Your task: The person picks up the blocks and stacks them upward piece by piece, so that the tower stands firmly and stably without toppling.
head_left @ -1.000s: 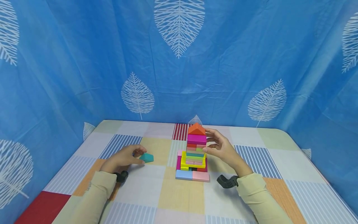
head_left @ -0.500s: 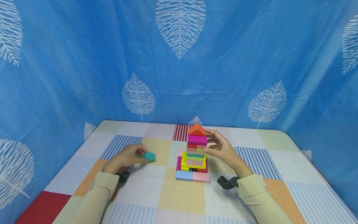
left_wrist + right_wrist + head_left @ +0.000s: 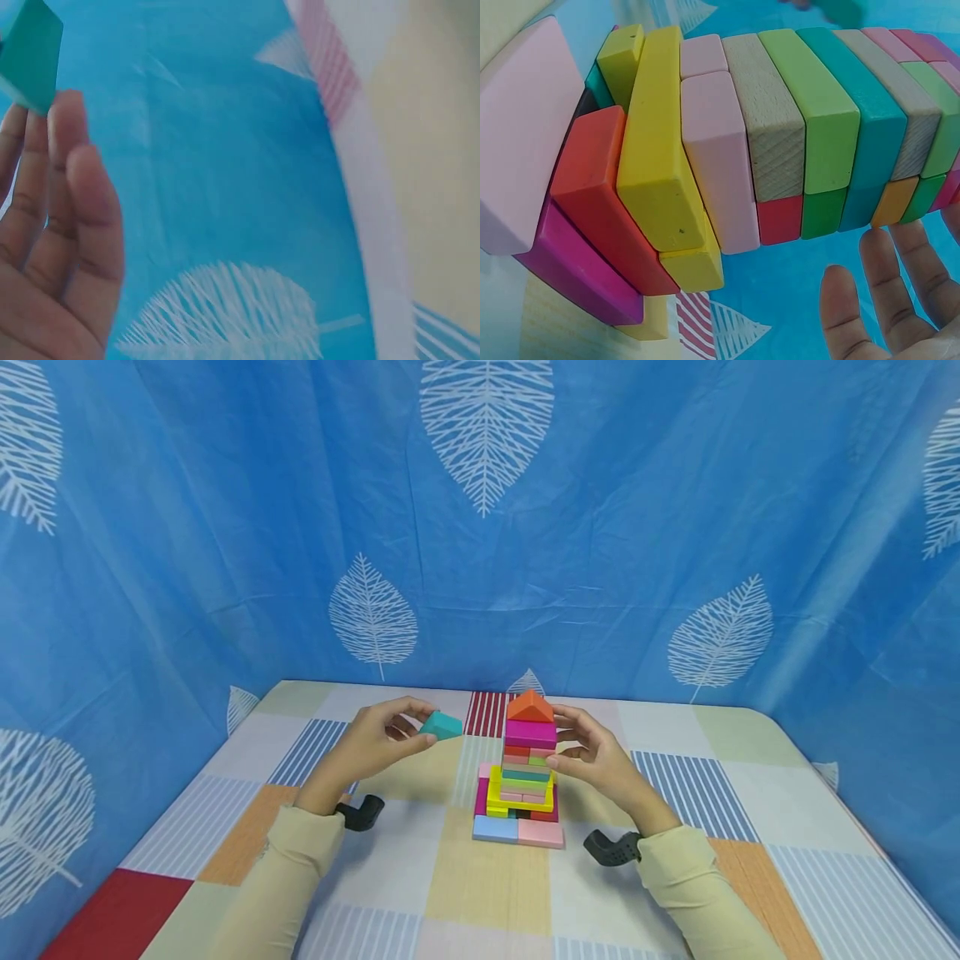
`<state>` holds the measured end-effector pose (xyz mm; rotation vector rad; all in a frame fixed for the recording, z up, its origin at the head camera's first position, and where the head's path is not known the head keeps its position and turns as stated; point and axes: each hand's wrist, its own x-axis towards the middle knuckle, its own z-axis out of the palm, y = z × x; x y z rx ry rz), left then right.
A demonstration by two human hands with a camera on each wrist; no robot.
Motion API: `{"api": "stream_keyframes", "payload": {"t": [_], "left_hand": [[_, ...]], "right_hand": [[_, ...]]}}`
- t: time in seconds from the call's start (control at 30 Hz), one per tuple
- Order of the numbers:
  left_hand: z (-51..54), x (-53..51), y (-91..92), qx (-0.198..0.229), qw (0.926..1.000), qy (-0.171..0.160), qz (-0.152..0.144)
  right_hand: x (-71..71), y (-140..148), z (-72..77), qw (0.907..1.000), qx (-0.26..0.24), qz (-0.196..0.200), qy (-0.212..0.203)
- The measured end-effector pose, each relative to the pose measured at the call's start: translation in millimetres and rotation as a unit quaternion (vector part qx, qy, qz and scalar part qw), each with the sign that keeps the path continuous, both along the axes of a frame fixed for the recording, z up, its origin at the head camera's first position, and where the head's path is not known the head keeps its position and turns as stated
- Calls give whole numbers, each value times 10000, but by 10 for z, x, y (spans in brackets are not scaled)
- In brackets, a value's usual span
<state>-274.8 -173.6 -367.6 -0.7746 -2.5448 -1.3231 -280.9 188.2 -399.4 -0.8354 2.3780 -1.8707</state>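
Note:
A teal block with slanted sides [image 3: 441, 726] is pinched between thumb and fingers of my left hand [image 3: 367, 743], held above the table to the left of a tower. In the left wrist view the block [image 3: 34, 56] sits at the fingertips. The tower of colored wooden blocks [image 3: 525, 772] stands upright, topped by a magenta block [image 3: 531, 733] and an orange triangular block [image 3: 530, 707]. My right hand [image 3: 600, 760] is at the tower's upper right side, fingers fairly straight; in the right wrist view its fingertips [image 3: 875, 244] lie close against the blocks, contact partly hidden.
Light blue [image 3: 495, 829] and pink [image 3: 540, 833] blocks form the tower's front base. A patchwork cloth [image 3: 480, 893] covers the table. Blue curtain [image 3: 600, 527] with white leaves hangs behind and at both sides. Each wrist carries a black device [image 3: 611, 849].
My left hand has gripped the teal block, lifted it off the table and carried it up and rightward toward the tower. My right hand stays by the tower.

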Motion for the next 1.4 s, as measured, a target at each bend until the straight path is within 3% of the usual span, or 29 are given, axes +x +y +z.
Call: {"api": "stream_keyframes", "payload": {"t": [0.27,0.6,0.93,1.23,1.4], "left_hand": [[230,27,445,357,9974,362,-507],[259,-8,826,168,9953,432,-846],[176,-13,944,320,9958,671,-544],[120,-20,1030,400,9924,1113,-330],[104,-32,1000,347,9944,967,-249]], "right_hand": [[-2,12,-17,10000,-10,30,24],[-5,24,-43,10000,-41,74,15],[-10,8,-33,10000,-28,47,62],[0,2,-23,10000,-11,-39,-5],[20,-22,0,9999,-1,-108,-27]]}}
